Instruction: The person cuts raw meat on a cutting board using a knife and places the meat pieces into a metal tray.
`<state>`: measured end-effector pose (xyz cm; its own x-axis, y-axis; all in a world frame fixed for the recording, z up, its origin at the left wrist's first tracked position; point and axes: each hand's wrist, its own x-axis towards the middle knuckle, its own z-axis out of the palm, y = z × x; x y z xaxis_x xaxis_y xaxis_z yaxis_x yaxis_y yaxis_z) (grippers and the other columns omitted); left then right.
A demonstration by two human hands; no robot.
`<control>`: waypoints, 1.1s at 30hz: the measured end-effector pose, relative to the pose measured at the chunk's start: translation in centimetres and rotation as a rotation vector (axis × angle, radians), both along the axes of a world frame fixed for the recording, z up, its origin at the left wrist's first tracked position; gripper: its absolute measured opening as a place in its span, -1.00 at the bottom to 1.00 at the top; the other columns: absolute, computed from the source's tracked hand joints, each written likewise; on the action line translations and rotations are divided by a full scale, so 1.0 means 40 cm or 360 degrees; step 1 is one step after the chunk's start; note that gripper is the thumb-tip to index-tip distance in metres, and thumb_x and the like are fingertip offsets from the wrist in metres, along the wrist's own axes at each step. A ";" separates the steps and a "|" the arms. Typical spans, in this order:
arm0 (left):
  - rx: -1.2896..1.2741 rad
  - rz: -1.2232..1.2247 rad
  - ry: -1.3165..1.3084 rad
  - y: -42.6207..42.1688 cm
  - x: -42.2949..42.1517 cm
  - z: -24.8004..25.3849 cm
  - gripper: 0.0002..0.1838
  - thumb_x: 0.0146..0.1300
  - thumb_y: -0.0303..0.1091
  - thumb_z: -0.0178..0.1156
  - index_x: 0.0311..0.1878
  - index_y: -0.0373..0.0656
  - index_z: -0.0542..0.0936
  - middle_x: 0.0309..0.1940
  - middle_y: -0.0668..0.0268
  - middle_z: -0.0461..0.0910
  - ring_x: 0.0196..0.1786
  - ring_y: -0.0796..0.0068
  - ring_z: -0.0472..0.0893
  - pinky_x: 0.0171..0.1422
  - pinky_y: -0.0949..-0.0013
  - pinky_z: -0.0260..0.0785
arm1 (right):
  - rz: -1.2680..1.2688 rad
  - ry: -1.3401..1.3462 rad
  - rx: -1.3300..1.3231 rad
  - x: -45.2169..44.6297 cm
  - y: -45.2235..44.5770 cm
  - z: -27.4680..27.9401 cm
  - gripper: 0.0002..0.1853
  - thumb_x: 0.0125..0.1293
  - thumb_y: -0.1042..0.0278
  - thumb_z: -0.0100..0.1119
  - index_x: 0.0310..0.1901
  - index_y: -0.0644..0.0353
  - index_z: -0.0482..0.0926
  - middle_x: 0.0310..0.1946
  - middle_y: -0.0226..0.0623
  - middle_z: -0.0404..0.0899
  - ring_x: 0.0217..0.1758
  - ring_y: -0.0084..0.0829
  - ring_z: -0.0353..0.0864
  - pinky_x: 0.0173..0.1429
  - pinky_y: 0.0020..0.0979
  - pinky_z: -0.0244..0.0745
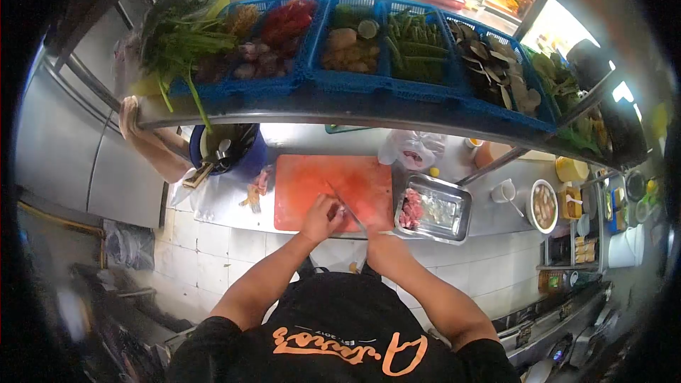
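Note:
My right hand (384, 250) grips a kitchen knife (345, 203) at the front edge of the red cutting board (301, 188); its blade slants up and left across the board. With bent fingers, my left hand (322, 218) presses on the board just left of the blade. A small pale piece of food (341, 212) shows at its fingertips, too little visible to name its kind. Right of the board, a steel tray (445, 225) bears cut pink meat (411, 208) along its left side.
Overhead, a shelf holds blue baskets (319, 42) of vegetables. Another person's arm (159, 149) is at the left, beside a blue bucket (257, 150). Scraps (254, 195) lie left of the board. A plastic bag (418, 143), white cup (503, 191) and bowl (556, 206) stand rightward.

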<state>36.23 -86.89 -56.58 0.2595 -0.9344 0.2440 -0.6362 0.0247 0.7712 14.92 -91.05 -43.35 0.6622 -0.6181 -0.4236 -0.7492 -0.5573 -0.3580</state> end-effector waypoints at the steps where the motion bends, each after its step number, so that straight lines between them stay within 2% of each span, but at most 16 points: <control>1: -0.0003 -0.0013 0.0042 -0.001 0.001 -0.015 -0.78 0.24 -0.35 0.32 -0.12 -0.19 0.56 -0.18 0.15 0.56 -0.07 0.06 0.59 0.05 0.13 0.49 | 0.0025 0.0058 0.0055 0.002 0.001 0.026 -0.65 0.23 0.44 0.22 0.00 0.40 0.42 -0.28 0.22 0.70 -0.18 0.18 0.74 -0.11 0.12 0.61; 4: -0.0045 -0.0032 -0.0049 -0.004 0.006 -0.031 -0.78 0.22 -0.36 0.32 -0.12 -0.19 0.54 -0.18 0.16 0.55 -0.08 0.06 0.58 0.04 0.12 0.49 | -0.0019 0.0195 0.0209 0.027 -0.002 0.056 -0.62 0.23 0.44 0.27 0.02 0.39 0.41 -0.18 0.24 0.69 -0.11 0.17 0.74 -0.05 0.12 0.60; 6: -0.0042 -0.0043 -0.0033 -0.008 0.010 -0.027 -0.76 0.19 -0.38 0.34 -0.11 -0.18 0.54 -0.19 0.16 0.54 -0.09 0.06 0.58 0.03 0.12 0.49 | 0.0007 0.0154 0.0218 0.044 -0.011 0.021 -0.63 0.27 0.40 0.22 0.05 0.39 0.41 -0.13 0.24 0.69 -0.07 0.17 0.73 -0.02 0.13 0.59; 7: -0.0038 -0.0049 -0.0026 -0.008 0.011 -0.024 -0.75 0.18 -0.38 0.34 -0.11 -0.18 0.53 -0.19 0.17 0.54 -0.10 0.06 0.58 0.02 0.11 0.50 | 0.0019 0.0133 0.0225 0.053 -0.016 -0.014 -0.63 0.29 0.39 0.20 0.06 0.39 0.41 -0.10 0.24 0.68 -0.05 0.16 0.73 -0.01 0.13 0.59; 10: -0.0070 -0.0095 -0.0012 -0.007 0.018 -0.030 -0.75 0.17 -0.35 0.34 -0.12 -0.17 0.54 -0.21 0.17 0.54 -0.12 0.06 0.58 -0.01 0.11 0.49 | 0.0213 -0.0239 -0.0167 0.091 -0.049 -0.232 -0.65 0.32 0.36 0.14 0.04 0.40 0.43 -0.14 0.22 0.69 -0.08 0.17 0.73 -0.04 0.13 0.59; 11: -0.0033 -0.0096 0.0002 -0.005 0.017 -0.029 -0.75 0.17 -0.34 0.34 -0.13 -0.16 0.54 -0.22 0.16 0.53 -0.12 0.06 0.58 -0.02 0.11 0.48 | 0.0146 -0.0259 -0.0157 0.112 -0.054 -0.247 -0.69 0.30 0.38 0.11 0.00 0.41 0.47 -0.19 0.23 0.68 -0.13 0.17 0.73 -0.06 0.14 0.58; 13: 0.0032 -0.0103 0.0022 -0.006 0.023 -0.022 -0.75 0.17 -0.31 0.33 -0.14 -0.15 0.54 -0.23 0.15 0.53 -0.12 0.06 0.58 -0.04 0.12 0.48 | 0.0006 -0.0306 -0.0149 0.157 -0.081 -0.251 -0.72 0.28 0.42 0.03 -0.09 0.44 0.56 -0.31 0.23 0.68 -0.23 0.17 0.72 -0.11 0.14 0.58; 16: 0.0061 -0.0013 -0.0019 -0.008 0.016 -0.018 -0.78 0.19 -0.29 0.32 -0.16 -0.14 0.55 -0.25 0.15 0.53 -0.15 0.07 0.58 -0.07 0.12 0.47 | 0.0377 -0.0303 -0.0219 0.096 -0.080 -0.178 -0.72 0.27 0.42 0.02 -0.12 0.48 0.56 -0.32 0.27 0.67 -0.24 0.17 0.73 -0.11 0.12 0.58; 18: 0.0036 0.0009 -0.0012 -0.008 0.014 -0.015 -0.79 0.19 -0.30 0.32 -0.18 -0.14 0.55 -0.26 0.16 0.54 -0.17 0.07 0.59 -0.07 0.12 0.48 | 0.0270 -0.0163 -0.0049 0.040 -0.041 -0.078 -0.71 0.28 0.43 0.00 -0.12 0.52 0.55 -0.28 0.32 0.66 -0.21 0.18 0.73 -0.09 0.11 0.59; 21: 0.0032 0.0014 0.0060 -0.010 0.010 0.000 -0.81 0.18 -0.32 0.32 -0.20 -0.13 0.56 -0.27 0.17 0.56 -0.19 0.06 0.61 -0.06 0.12 0.49 | 0.0171 0.0016 0.0279 0.009 -0.023 -0.040 -0.73 0.27 0.46 -0.02 -0.13 0.51 0.54 -0.27 0.36 0.65 -0.22 0.19 0.72 -0.08 0.12 0.59; 27: -0.0011 -0.0038 0.0055 -0.009 0.024 -0.016 -0.83 0.18 -0.34 0.32 -0.20 -0.12 0.56 -0.24 0.19 0.59 -0.18 0.07 0.63 0.00 0.13 0.52 | -0.0241 -0.0465 0.0043 0.139 -0.034 -0.280 -0.78 0.29 0.46 -0.01 -0.23 0.49 0.53 -0.29 0.38 0.63 -0.27 0.22 0.71 -0.16 0.14 0.56; 29: -0.0021 -0.0053 0.0049 -0.016 0.030 -0.042 -0.83 0.17 -0.33 0.32 -0.21 -0.12 0.57 -0.24 0.19 0.59 -0.17 0.07 0.63 0.04 0.12 0.51 | -0.0090 -0.0534 0.0036 0.127 -0.062 -0.377 -0.76 0.31 0.44 0.01 -0.15 0.50 0.49 -0.27 0.39 0.63 -0.24 0.23 0.71 -0.16 0.14 0.55; 30: 0.0020 -0.0027 0.0055 -0.014 0.025 -0.032 -0.82 0.17 -0.33 0.32 -0.21 -0.12 0.57 -0.24 0.19 0.59 -0.17 0.08 0.63 0.07 0.12 0.50 | -0.0015 -0.0568 0.0037 0.128 -0.065 -0.382 -0.74 0.32 0.43 0.03 -0.10 0.50 0.47 -0.26 0.39 0.63 -0.22 0.23 0.71 -0.17 0.15 0.55; 31: 0.0063 0.0004 0.0059 -0.010 0.019 -0.021 -0.82 0.17 -0.33 0.33 -0.20 -0.11 0.57 -0.24 0.19 0.59 -0.17 0.08 0.63 0.11 0.12 0.50 | 0.0180 -0.0417 -0.0002 0.106 -0.063 -0.383 -0.72 0.32 0.43 0.04 -0.06 0.50 0.43 -0.26 0.39 0.63 -0.20 0.23 0.71 -0.16 0.15 0.55; 32: 0.0108 0.0043 0.0064 -0.010 0.016 -0.013 -0.82 0.17 -0.33 0.33 -0.20 -0.11 0.57 -0.24 0.19 0.59 -0.16 0.08 0.63 0.14 0.11 0.49 | 0.0381 -0.0265 -0.0039 0.067 -0.055 -0.327 -0.69 0.32 0.43 0.05 -0.01 0.50 0.40 -0.26 0.39 0.63 -0.17 0.22 0.71 -0.16 0.15 0.55; 33: 0.0099 0.0038 0.0055 -0.012 0.015 -0.013 -0.82 0.17 -0.33 0.32 -0.20 -0.11 0.57 -0.24 0.19 0.59 -0.16 0.09 0.63 0.13 0.11 0.49 | 0.0367 -0.0161 0.0012 0.045 -0.039 -0.270 -0.66 0.32 0.42 0.06 0.02 0.49 0.37 -0.26 0.38 0.63 -0.16 0.22 0.71 -0.15 0.14 0.55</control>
